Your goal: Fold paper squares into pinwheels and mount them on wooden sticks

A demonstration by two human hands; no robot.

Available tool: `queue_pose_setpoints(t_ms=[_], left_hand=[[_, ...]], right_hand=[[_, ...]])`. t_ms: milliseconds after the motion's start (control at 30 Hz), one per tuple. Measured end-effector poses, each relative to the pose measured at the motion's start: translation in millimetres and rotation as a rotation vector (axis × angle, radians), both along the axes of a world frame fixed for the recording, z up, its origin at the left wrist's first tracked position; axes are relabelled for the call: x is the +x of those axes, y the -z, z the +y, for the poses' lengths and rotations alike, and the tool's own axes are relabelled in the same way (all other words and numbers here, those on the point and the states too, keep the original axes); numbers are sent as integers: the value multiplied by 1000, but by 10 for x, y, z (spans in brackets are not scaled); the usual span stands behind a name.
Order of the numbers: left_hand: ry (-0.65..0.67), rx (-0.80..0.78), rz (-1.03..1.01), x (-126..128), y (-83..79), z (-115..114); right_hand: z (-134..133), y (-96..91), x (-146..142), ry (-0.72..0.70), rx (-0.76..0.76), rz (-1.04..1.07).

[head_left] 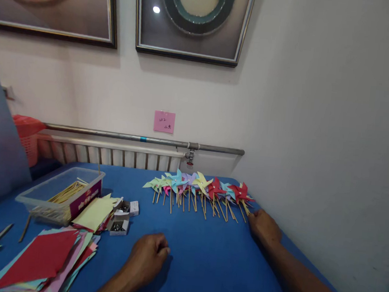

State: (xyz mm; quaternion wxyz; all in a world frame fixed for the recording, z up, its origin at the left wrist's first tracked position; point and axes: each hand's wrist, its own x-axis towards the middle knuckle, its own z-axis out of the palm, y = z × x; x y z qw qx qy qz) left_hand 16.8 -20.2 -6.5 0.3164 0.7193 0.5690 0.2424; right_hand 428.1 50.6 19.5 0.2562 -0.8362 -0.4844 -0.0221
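Observation:
My left hand (147,255) rests on the blue table (204,257) in a loose fist, and nothing shows in it. My right hand (263,226) reaches to the far right, its curled fingers touching the stick end of the last red pinwheel (241,193). A row of several paper pinwheels (197,185) on wooden sticks lies across the back of the table, in green, blue, purple, yellow and red.
A pile of coloured paper squares (42,257) with a red sheet on top lies at the left. Behind it stand a clear plastic box of wooden sticks (59,192) and small open boxes of pins (120,221). A radiator and pipe (140,139) run along the wall.

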Motion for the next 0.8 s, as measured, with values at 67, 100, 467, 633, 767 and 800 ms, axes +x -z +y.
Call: queue_pose_setpoints(t_ms=[67, 100, 467, 633, 767, 800], left_hand=[[-8, 15, 0, 6, -1, 2], [-11, 22, -1, 9, 5, 5], [-69, 105, 84, -119, -47, 64], [-162, 137, 250, -253, -176, 128], [-203, 122, 372, -301, -196, 177], [-201, 121, 385, -305, -196, 180]], right_hand=[[-94, -14, -145, -29, 21, 1], [-142, -5, -256, -72, 44, -2], [-940, 200, -2648, -898, 145, 511], [-1056, 492, -3043, -964, 121, 585], [-977, 685, -2989, -907, 106, 657], [-960, 699, -2968, -905, 113, 680]])
